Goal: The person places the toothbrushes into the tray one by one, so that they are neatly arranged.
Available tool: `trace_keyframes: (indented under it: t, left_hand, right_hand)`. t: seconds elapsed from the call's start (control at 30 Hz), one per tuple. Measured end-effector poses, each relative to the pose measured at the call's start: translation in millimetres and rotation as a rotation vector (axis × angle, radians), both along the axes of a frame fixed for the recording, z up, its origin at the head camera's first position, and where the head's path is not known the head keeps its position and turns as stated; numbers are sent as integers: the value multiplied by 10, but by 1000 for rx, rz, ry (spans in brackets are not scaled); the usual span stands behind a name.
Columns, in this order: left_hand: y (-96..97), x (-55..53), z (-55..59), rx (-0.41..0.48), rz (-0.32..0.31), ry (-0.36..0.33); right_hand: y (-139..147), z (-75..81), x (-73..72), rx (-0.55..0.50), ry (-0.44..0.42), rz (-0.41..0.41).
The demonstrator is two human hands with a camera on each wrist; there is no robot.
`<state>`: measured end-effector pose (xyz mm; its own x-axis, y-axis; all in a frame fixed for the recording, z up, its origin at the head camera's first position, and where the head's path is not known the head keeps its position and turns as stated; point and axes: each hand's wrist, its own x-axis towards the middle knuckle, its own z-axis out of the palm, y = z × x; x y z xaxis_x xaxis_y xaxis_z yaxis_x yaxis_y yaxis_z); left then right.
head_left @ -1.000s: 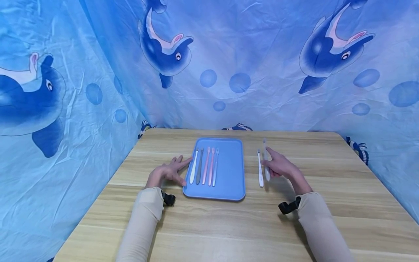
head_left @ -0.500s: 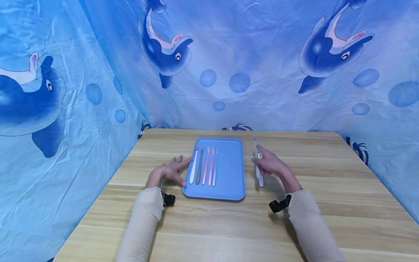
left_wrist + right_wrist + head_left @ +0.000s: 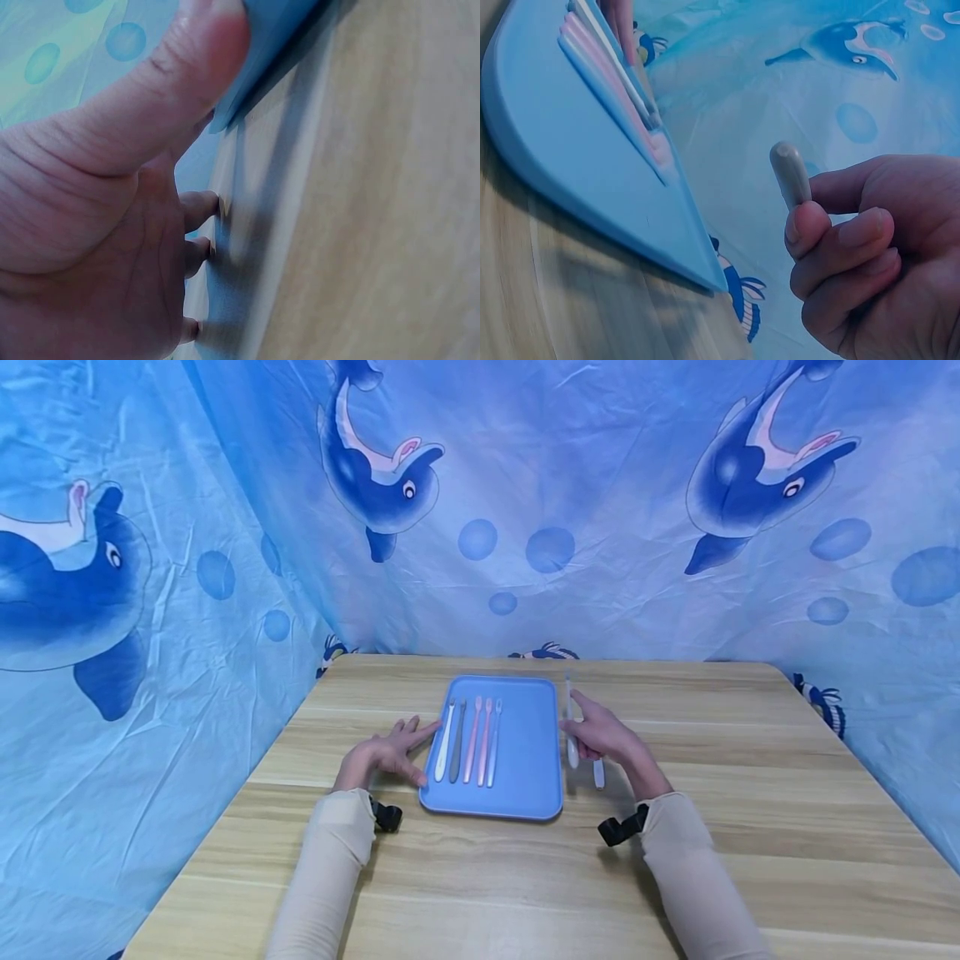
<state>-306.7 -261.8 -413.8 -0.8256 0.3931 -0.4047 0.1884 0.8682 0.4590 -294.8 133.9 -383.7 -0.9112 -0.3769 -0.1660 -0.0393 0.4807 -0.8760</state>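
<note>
My right hand (image 3: 602,732) pinches a white toothbrush (image 3: 572,752) just off the right edge of the blue tray (image 3: 536,760). In the right wrist view the rounded end of its handle (image 3: 789,171) sticks out past thumb and fingers. Another white toothbrush (image 3: 598,774) lies on the table, mostly hidden beneath this hand. My left hand (image 3: 390,752) rests with spread fingers at the tray's left edge, its thumb touching the rim. On the tray lie several toothbrushes in a row: a white one (image 3: 445,747), a grey one (image 3: 457,747), two pink ones (image 3: 472,747) and a light blue one (image 3: 492,752).
The wooden table (image 3: 495,885) stretches around the tray. A blue curtain (image 3: 615,602) with printed dolphins hangs behind it and on the left side. Bare tray surface shows to the right of the light blue toothbrush.
My right hand has carried the held toothbrush leftward, across the one lying on the table, to the tray's right edge. The left hand and the tray have stayed put.
</note>
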Motion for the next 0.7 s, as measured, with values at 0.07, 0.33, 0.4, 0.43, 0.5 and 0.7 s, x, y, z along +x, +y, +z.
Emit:
trace_keyframes:
  t: [0.07,0.33,0.4,0.43,0.5,0.7]
  left_hand:
    - [5,4,13,-4,1,-1]
    - [28,10,13,-14,2,-4]
    - [31,5,6,-17,6,-5]
    - [31,4,3,-17,7,-4]
    - [27,3,1,-16,5,-2]
    - [16,4,9,-11,5,0]
  right_hand:
    - [-42,3,4,-4,-7,-5]
    - [-212,3,-3,-19,-9,-14]
    - [-257,2,-6,-44,-6,-8]
    - [-279,3,-6,-50,-3,-6]
    - [-323,2,-6,-55,3,-5]
    - [-452,10,4,-31,3,-15]
